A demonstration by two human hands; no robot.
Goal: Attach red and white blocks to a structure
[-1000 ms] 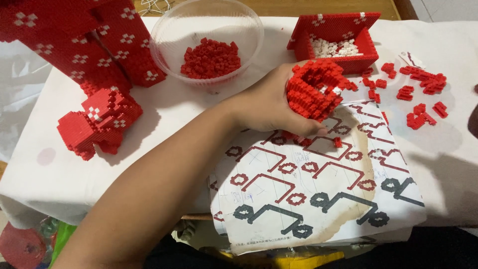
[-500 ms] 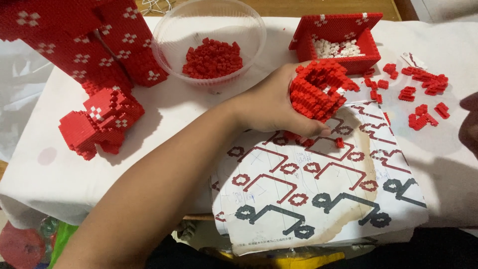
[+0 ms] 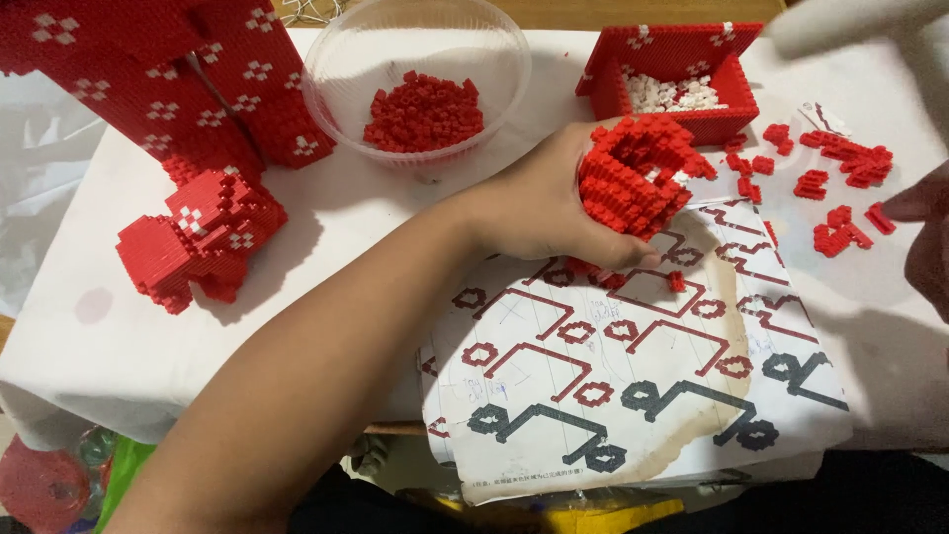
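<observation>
Slightly tilted since the earlier frame, the red brick block (image 3: pixel 638 178) is being clasped by the left hand (image 3: pixel 539 203) just above the instruction sheet (image 3: pixel 633 386). At the sheet's right edge only part of the right hand (image 3: pixel 924 237) is being seen; its grip cannot be told. Light, stiff and crumbly, the block is best being taken by its solid sides. Beyond the sheet, the clear bowl (image 3: pixel 415 69), red box (image 3: pixel 682 74), loose bricks (image 3: pixel 830 188) and tall red model (image 3: pixel 168 109) are crowding the table.
</observation>
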